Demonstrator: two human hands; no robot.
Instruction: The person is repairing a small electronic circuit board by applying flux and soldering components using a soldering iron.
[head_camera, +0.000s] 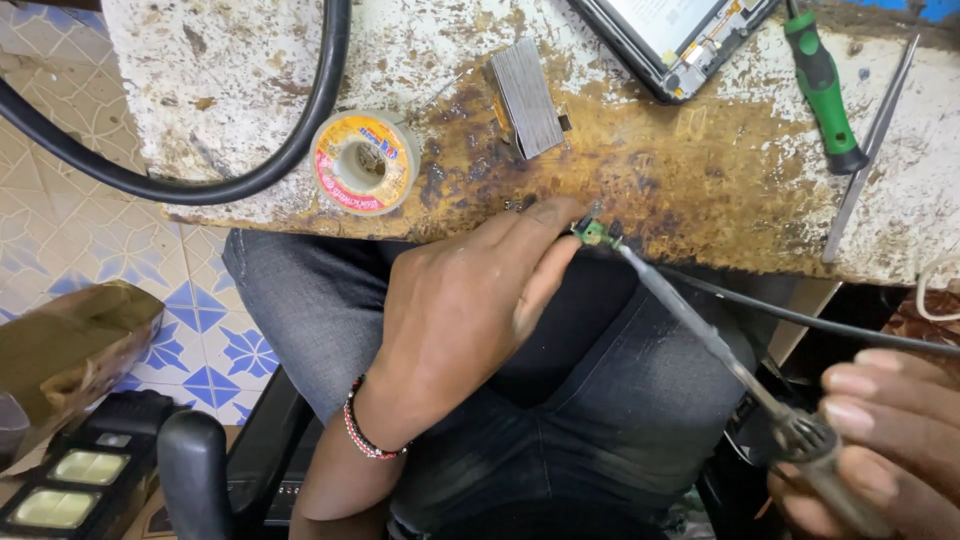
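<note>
Head view: the left hand (470, 300) pinches a small green circuit part (593, 233) between thumb and forefinger at the near edge of the worn workbench (700, 170). The right hand (880, 440), at four o'clock, has its fingers curled around a soldering iron (720, 350), tip touching the part. A solder spool (365, 160) lies at ten o'clock, a green screwdriver (825, 90) and tweezers (870, 150) at two.

Workbench (700, 180): chipped white paint, brown scorched patch along its near edge. Left of the workbench, floor (60, 210) of pale tiles with blue flower pattern. Even light.
</note>
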